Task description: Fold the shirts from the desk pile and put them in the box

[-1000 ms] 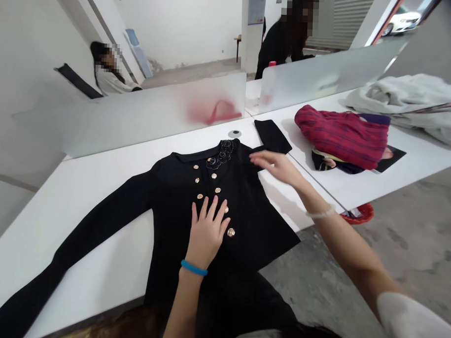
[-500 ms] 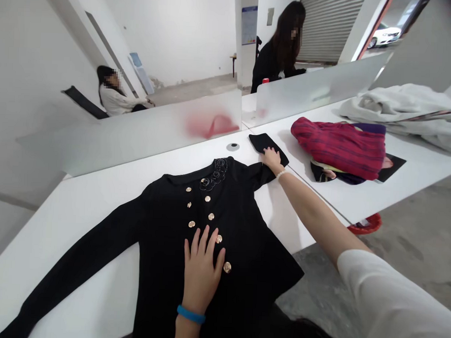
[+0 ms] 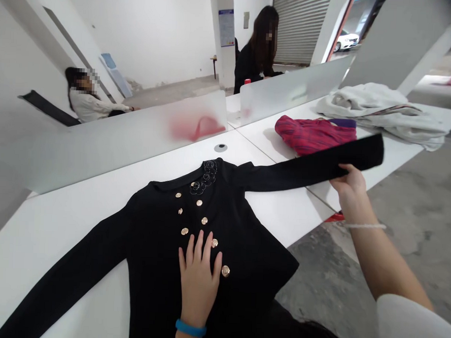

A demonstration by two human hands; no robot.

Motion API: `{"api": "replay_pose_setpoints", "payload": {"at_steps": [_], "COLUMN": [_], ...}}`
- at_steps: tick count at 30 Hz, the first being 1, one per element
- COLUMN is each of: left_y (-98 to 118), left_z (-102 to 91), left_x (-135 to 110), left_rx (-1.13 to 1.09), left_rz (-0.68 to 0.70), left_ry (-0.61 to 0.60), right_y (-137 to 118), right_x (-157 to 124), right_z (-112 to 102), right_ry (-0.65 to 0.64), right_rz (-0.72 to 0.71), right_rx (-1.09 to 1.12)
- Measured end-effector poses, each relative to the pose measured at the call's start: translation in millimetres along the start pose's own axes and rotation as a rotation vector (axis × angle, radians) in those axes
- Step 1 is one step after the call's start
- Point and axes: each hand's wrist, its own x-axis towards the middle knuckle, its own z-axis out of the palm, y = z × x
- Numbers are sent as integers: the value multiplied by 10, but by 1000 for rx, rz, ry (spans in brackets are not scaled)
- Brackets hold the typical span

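Observation:
A black jacket (image 3: 159, 250) with gold buttons and dark flower trim at the neckline lies spread on the white table (image 3: 80, 198). My left hand (image 3: 198, 281), with a blue wristband, rests flat on its front, fingers spread beside the lower buttons. The jacket's sleeve (image 3: 292, 174) on the right side stretches out straight, its cuff end raised over the pile of clothes. My right hand (image 3: 348, 185) pinches the lower edge of that sleeve near the cuff; part of the fingers is hidden behind the cloth. The other sleeve (image 3: 66, 267) extends toward the lower left.
A red plaid garment (image 3: 308, 135) lies folded behind the raised sleeve. Farther right is a heap of pale cloth (image 3: 383, 113). A frosted divider (image 3: 138, 131) runs along the table's back, and two people sit beyond it. A cable hole (image 3: 221, 147) is near the divider.
My right hand has moved right and toward me, drawing the folded sleeve out straight. My left hand stays flat on the jacket. The view has turned slightly right.

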Motion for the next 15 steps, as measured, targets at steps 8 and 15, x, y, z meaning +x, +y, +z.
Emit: {"api": "replay_pose_setpoints", "payload": {"at_steps": [8, 15], "left_y": [-1, -1], "left_z": [25, 12], "left_x": [-6, 31], "left_rx": [43, -116], "left_rz": [-14, -54], "left_ry": [-9, -36], "right_y": [-500, -1214], "right_x": [-343, -189], "right_z": [-497, 476], "right_ry": [460, 71], "right_rz": [655, 346], "right_rx": [850, 890]}}
